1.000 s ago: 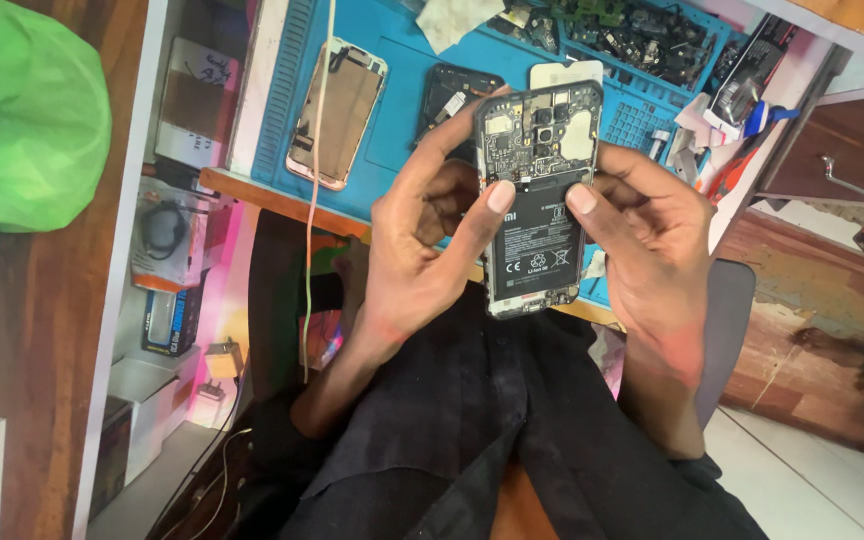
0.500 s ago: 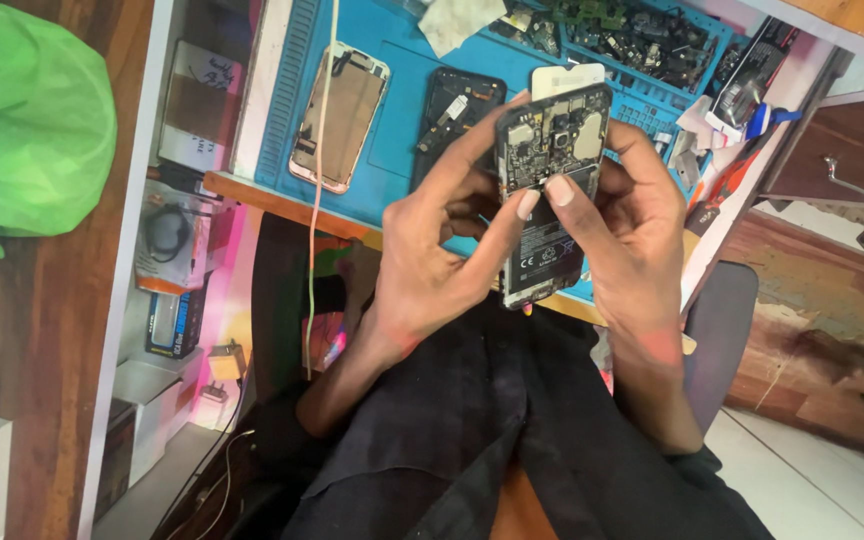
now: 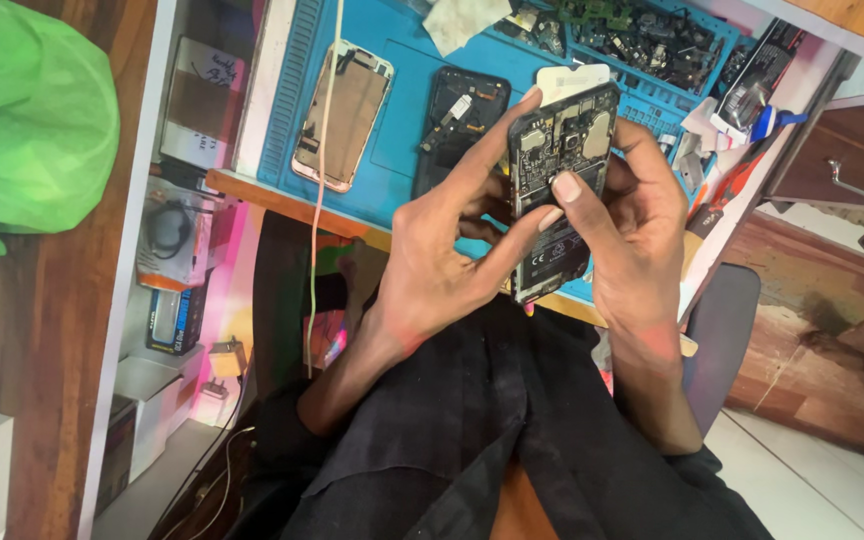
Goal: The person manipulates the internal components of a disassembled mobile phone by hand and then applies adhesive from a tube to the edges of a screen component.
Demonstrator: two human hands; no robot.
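Both hands hold an opened phone [image 3: 559, 190] with its back cover off, showing a dark circuit board above and a black battery below. My left hand [image 3: 452, 260] grips its left edge, fingers reaching across the board and thumb on the battery. My right hand [image 3: 637, 235] wraps the right edge, with its thumb pressed on the board's middle. The phone is tilted, above my lap and the front edge of the blue work mat [image 3: 402, 130].
On the mat lie a phone frame with a gold back [image 3: 342, 115], a black opened phone [image 3: 460, 120], a white cloth [image 3: 464, 20] and a tray of small parts [image 3: 642, 35]. A green bag [image 3: 27, 130] sits left; a wooden drawer [image 3: 842, 170] is at right.
The phone has turned from nearly face-on to a steeper tilt and shifted up and right. My right thumb has moved onto the board's middle.
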